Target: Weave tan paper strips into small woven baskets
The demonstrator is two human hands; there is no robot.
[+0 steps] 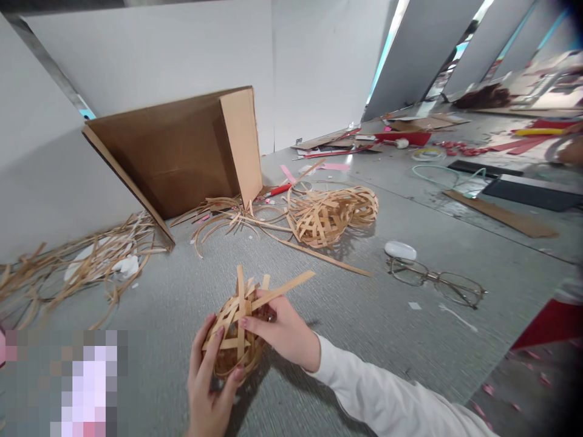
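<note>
A small woven ball of tan bamboo strips sits at the lower middle, with several strip ends sticking out of its top. Around its left and near side curl the fingers of my left hand. My right hand pinches a strip at the ball's upper right, thumb on the weave; one long loose end points up and right past the knuckles. Part of the right fingers is hidden behind the ball. Farther back lies a larger woven piece of the same strips.
An open cardboard box leans against the white partition. Loose strips are heaped on the left. Eyeglasses and a white oval case lie to the right. At the far right edge shows another person's hand.
</note>
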